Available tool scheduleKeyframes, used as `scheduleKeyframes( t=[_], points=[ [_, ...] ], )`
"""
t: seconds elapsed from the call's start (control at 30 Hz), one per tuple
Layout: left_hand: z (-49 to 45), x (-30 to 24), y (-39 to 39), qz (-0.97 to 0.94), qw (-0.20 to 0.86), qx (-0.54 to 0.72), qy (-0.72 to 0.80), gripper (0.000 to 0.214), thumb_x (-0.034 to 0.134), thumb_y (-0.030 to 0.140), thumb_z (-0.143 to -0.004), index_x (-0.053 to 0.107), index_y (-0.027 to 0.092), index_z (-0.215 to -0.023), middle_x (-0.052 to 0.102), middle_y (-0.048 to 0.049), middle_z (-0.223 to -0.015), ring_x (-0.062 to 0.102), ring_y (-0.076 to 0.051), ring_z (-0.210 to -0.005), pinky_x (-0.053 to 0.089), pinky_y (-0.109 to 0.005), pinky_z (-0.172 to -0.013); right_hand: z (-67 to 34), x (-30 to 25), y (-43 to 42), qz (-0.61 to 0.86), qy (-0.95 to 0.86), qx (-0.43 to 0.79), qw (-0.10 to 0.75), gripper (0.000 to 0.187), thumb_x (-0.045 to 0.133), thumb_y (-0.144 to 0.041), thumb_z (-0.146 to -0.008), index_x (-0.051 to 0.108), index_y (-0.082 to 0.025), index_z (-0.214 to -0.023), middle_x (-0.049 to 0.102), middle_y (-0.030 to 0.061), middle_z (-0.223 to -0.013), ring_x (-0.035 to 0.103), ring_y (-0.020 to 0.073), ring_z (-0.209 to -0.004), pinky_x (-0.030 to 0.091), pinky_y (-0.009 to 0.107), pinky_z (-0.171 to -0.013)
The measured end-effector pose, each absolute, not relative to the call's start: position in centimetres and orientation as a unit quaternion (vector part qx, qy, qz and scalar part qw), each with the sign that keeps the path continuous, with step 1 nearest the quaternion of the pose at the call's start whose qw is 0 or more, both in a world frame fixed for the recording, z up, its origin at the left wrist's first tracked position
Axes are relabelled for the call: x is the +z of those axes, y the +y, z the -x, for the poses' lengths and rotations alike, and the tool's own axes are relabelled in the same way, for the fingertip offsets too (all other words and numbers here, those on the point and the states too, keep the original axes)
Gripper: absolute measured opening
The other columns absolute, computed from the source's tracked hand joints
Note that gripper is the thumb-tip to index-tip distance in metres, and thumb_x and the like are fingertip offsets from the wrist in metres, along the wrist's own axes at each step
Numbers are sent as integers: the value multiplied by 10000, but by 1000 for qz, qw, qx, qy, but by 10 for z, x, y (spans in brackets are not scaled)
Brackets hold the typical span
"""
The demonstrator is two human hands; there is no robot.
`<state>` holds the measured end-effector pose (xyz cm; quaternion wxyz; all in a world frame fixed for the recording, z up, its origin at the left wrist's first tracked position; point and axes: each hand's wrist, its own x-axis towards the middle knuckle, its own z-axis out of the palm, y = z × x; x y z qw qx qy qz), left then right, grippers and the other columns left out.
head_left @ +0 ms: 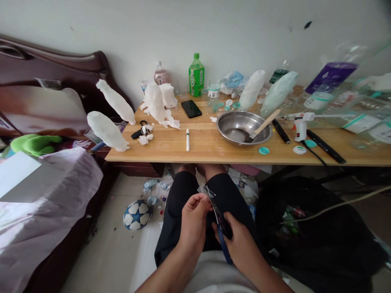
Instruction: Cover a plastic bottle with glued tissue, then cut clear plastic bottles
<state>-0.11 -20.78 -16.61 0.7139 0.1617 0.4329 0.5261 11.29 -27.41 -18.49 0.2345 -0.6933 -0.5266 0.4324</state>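
Over my lap, my right hand grips a pair of scissors with dark handles, its blades pointing up and away from me. My left hand pinches a small piece of clear plastic close to the blade tips. The plastic is thin and see-through, so its outline is hard to make out, and part of it lies behind the fingers. Both hands are below the front edge of the wooden table.
On the table stand a metal bowl with a brush, a marker, a phone, a glue gun, a green bottle and several white-covered shapes. A ball lies on the floor; a black bag is at right.
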Motion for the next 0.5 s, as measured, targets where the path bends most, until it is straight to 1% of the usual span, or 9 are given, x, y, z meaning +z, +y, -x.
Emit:
scheduleKeyframes(
  t=[0.17,0.33,0.5],
  points=[
    [2,-159,-207,-113,730,529,417,231,860,290,-635,710,135,-717,677,-5,-700,605,-85,-645,486,-192,-656,-113,-179,-275,683,-534,442,231,98,481,-318,-845,457,-232,-887,646,69,-923,631,223,-857,466,318,-749],
    [-2,-156,-211,-98,737,528,409,238,869,294,-620,698,143,-688,662,17,-644,591,-74,-596,473,-182,-619,-109,-182,-277,687,-522,448,233,103,469,-317,-839,456,-230,-892,650,73,-909,635,219,-812,476,321,-735],
    [-5,-160,-215,-87,744,522,408,237,864,293,-633,699,145,-718,670,15,-644,596,-76,-588,471,-183,-609,-109,-182,-277,692,-518,443,236,114,455,-309,-839,465,-224,-914,649,84,-929,633,227,-839,472,326,-745]
  ],
)
